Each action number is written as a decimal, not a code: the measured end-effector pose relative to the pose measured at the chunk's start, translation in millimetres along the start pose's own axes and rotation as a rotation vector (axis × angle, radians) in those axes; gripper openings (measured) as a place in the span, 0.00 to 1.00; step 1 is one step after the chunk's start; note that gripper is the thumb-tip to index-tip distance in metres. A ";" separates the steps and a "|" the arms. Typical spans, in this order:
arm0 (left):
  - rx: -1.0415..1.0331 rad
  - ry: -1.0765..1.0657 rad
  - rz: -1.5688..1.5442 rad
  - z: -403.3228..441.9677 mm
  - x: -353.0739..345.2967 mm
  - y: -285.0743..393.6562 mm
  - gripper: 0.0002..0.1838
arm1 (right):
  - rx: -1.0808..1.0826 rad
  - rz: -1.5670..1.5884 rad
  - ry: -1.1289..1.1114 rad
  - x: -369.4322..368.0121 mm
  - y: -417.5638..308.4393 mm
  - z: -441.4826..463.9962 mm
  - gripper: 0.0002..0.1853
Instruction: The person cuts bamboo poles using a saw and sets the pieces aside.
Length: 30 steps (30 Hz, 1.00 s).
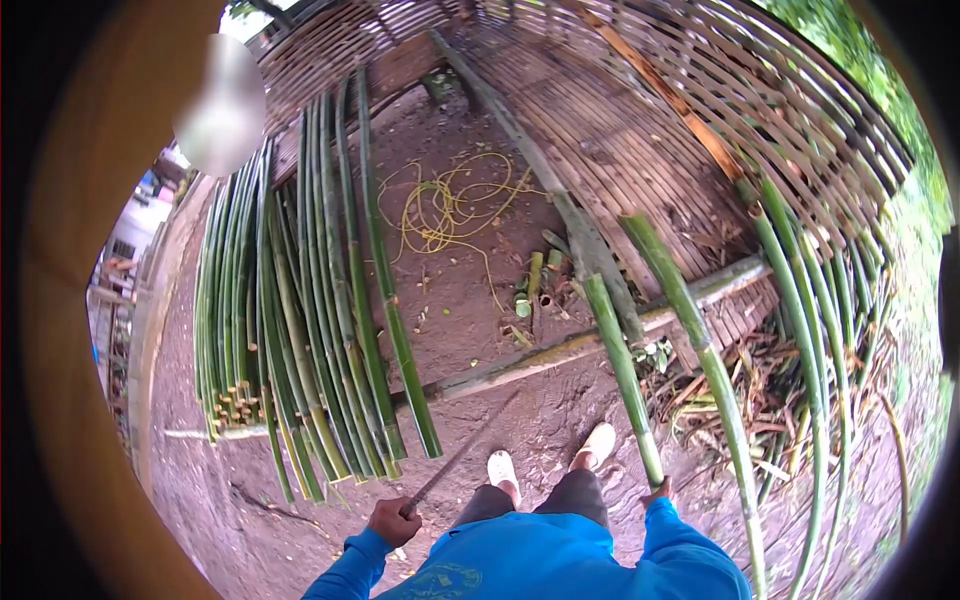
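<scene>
My left hand point(394, 522) is closed round the handle of a long, dark blade point(462, 454), which points up and to the right over the muddy ground. Lower right of centre, my right hand point(658, 491) grips the near end of a short green bamboo pole point(624, 382). That pole slants away from me and crosses a log point(520, 373) lying across the ground. Just right of it, a longer bamboo pole point(702, 350) also rests over the log. Many green bamboo poles point(325, 270) lie side by side at the left.
Yellow rope point(436, 215) lies in loops on the soil beyond the log. Short bamboo offcuts point(537, 280) sit near a slatted bamboo platform point(600, 130). Dry leaves and scraps point(715, 400) are heaped at the right, beside more bamboo poles point(800, 290). A slatted fence stands behind.
</scene>
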<state>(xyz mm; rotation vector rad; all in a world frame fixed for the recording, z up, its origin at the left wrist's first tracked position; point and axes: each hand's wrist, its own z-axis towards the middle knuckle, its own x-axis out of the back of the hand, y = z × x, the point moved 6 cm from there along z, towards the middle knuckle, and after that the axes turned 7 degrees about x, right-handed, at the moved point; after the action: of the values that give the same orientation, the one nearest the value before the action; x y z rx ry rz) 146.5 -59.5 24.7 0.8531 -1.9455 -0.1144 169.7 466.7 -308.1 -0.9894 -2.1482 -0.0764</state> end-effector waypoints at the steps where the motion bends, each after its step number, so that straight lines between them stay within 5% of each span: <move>1: 0.018 0.014 0.008 1.5 3.3 12.3 0.12 | 0.001 -0.036 0.020 -8.3 5.5 9.1 0.32; 3: 0.055 0.065 0.006 5.3 5.0 34.0 0.12 | 0.030 -0.147 -0.055 4.2 -13.9 11.6 0.21; 6: 0.105 0.146 0.026 12.5 3.0 52.5 0.11 | 0.191 -0.206 -0.280 22.4 -96.2 8.9 0.29; 8: 0.113 0.217 0.055 29.4 -4.1 62.0 0.10 | 0.501 -0.229 -0.216 21.1 -192.8 34.3 0.31; 10: 0.127 0.221 0.067 52.8 -12.2 76.5 0.10 | 0.580 0.280 0.083 101.1 -314.4 1.7 0.32; 12: 0.135 0.207 0.060 72.4 -16.2 98.7 0.10 | 1.156 0.651 0.601 172.5 -387.8 -30.3 0.32; 15: 0.108 0.193 0.071 84.1 -11.5 120.5 0.09 | 1.165 0.707 0.614 200.0 -346.0 -48.8 0.37; 17: 0.120 0.164 0.064 93.1 -9.9 127.7 0.09 | 0.927 0.437 0.575 164.7 -260.0 -25.2 0.48; 20: 0.038 0.157 0.066 101.8 -16.7 137.0 0.09 | 0.461 0.094 0.032 48.1 -99.7 29.3 0.65; 24: 0.012 0.076 0.219 122.6 -30.6 132.6 0.11 | 0.230 -0.138 -0.411 -71.0 27.9 47.5 0.60; 30: -0.051 0.029 0.190 146.4 -34.3 128.0 0.11 | 0.047 0.060 -0.307 -119.8 38.5 89.9 0.36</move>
<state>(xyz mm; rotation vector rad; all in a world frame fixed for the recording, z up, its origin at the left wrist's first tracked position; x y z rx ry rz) -28.2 18.4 -24.3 0.6292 -1.9768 -0.0385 190.3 449.2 -460.4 -1.0955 -2.3817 0.1650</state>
